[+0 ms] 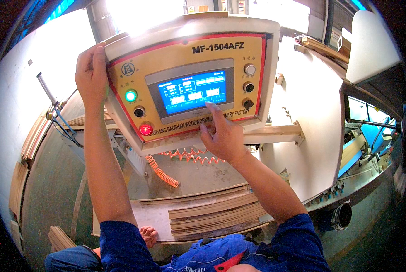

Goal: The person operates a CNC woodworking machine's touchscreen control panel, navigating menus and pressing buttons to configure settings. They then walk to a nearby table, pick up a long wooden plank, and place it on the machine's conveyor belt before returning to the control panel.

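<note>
A control panel (257, 43) with a yellow face, red border and pale housing fills the upper middle, tilted slightly. My left hand (92, 75) is closed round its upper left edge. At its centre, a touchscreen (194, 86) glows blue with several boxes. My right hand (224, 138) holds nothing; its index finger is stretched to the screen's lower edge, the thumb is apart and the other fingers are curled. Left of the screen are a lit green button (131, 95), a black knob (139, 111) and a lit red button (145, 129). More controls line the right side.
Orange coiled hose (163, 172) hangs below the panel. Stacked wood strips (216, 213) lie on a surface before me. Another person's hand (148, 236) shows at lower left. A large white machine cover (302, 118) stands at right, with blue machine parts (370, 136) beyond.
</note>
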`<state>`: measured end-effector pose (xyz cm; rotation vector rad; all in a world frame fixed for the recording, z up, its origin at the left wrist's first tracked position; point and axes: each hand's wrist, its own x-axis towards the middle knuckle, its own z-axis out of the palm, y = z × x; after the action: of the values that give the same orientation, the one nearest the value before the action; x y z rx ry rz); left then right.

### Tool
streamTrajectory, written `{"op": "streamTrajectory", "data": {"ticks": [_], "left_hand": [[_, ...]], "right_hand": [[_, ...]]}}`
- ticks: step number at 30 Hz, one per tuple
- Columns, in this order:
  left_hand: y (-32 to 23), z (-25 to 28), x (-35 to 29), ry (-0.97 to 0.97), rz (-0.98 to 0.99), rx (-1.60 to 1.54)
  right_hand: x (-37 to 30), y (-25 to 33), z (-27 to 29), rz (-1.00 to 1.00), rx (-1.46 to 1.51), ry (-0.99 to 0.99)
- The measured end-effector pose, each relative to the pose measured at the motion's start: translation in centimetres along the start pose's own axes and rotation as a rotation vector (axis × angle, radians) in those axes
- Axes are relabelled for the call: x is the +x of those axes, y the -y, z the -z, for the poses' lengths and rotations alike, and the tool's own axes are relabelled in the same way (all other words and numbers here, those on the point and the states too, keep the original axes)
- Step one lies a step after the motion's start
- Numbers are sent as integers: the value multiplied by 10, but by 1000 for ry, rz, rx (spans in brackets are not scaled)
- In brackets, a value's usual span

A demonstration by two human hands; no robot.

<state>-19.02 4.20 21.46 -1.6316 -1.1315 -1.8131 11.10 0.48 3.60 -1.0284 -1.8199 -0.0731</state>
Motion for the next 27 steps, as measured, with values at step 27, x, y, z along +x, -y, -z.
{"op": "streamTrajectory", "data": {"ticks": [27], "left_hand": [[2, -1, 0, -5, -14, 13]], "right_hand": [[2, -2, -1, 7, -21, 45]]}}
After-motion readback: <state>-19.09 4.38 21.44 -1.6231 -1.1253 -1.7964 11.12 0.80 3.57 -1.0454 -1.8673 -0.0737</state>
